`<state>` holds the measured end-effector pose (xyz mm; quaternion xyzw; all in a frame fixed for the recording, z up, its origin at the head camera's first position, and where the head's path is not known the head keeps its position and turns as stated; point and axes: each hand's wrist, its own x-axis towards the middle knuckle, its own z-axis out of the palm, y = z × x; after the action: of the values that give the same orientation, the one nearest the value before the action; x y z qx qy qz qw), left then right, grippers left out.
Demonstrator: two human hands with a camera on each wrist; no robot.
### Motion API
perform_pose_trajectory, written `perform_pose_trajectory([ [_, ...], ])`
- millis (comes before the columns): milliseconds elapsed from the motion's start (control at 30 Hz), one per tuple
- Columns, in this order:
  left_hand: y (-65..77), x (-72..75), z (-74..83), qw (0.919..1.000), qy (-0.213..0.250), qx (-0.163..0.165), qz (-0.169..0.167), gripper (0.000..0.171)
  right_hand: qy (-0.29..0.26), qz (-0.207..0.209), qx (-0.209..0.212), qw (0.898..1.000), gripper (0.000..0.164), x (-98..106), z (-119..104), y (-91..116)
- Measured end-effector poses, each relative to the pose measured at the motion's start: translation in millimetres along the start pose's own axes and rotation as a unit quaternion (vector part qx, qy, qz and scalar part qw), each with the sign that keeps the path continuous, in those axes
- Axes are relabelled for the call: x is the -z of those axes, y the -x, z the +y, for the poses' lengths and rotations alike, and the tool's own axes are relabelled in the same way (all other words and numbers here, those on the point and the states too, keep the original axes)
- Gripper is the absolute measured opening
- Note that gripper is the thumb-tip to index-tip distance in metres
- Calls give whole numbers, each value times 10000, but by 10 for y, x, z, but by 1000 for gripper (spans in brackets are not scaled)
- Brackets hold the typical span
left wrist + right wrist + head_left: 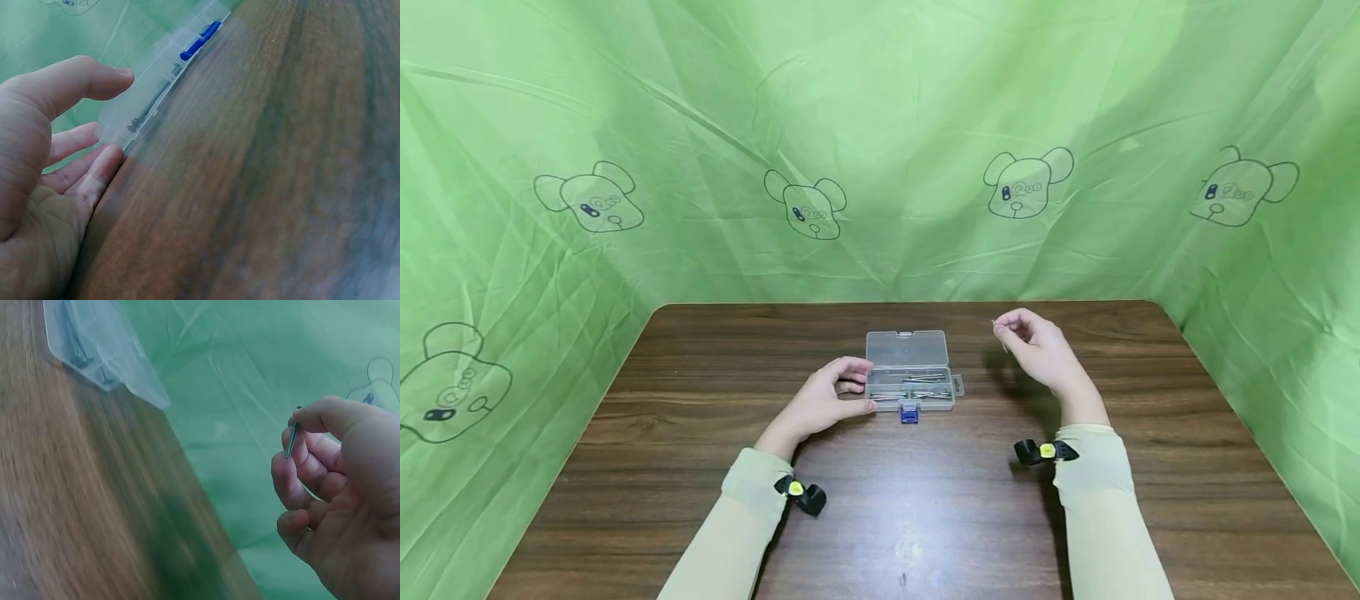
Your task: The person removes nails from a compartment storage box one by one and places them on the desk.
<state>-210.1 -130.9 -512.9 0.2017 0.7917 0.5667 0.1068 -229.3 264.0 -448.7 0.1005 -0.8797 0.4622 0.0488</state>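
Green cloth (pixel 895 100), creased and printed with cartoon animal heads, hangs around the far edge and both sides of a dark wood-grain table (pixel 985 533). Over the tabletop reach two pale sleeves, the left one (pixel 730 521) and the right one (pixel 1105 517).

Between them, towards the far side of the table, sits a clear plastic compartment box (pixel 936 407), its hinged lid (pixel 907 350) folded back. The left hand (pixel 827 396) curves around the box's left end, fingers along that side and thumb at the near corner; how firmly, I cannot tell. Off to the right, well apart from the box, the right hand (pixel 1043 350) is held above the wood, thumb and forefinger pinching. Each wrist carries a small black camera, on the left (pixel 808 498) and on the right (pixel 1026 452).

On the box's near edge juts a blue latch (pixel 909 413), unfastened. Smaller again are the slim metal nails (pixel 927 379) lying in the front compartments and behind them. One thin nail (pixel 293 439) is out, gripped by the right fingertips.

As I judge it, the work is midway: unlatching is done and one nail is clear; setting it down and closing the lid remain.
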Motion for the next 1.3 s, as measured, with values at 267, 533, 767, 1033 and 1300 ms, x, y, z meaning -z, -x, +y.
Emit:
perform_pose_trajectory([
  [267,-2,-5,-9,10000,19,-12,7,65,563,305,-285,9975,29,-18,217,-10],
  [533,7,-6,-1,9999,145,34,28,65,862,108,-449,9952,21,-134,373,2],
  [767,18,-5,13,9999,62,87,37,65,1047,129,-411,9936,19,-219,481,-1],
  [1033,4,-12,2,10000,78,48,32,66,1157,126,-426,9923,17,-255,525,3],
  [1300,0,-13,-17,9999,121,28,59,65,1113,-324,-554,9917,17,-189,492,20],
])
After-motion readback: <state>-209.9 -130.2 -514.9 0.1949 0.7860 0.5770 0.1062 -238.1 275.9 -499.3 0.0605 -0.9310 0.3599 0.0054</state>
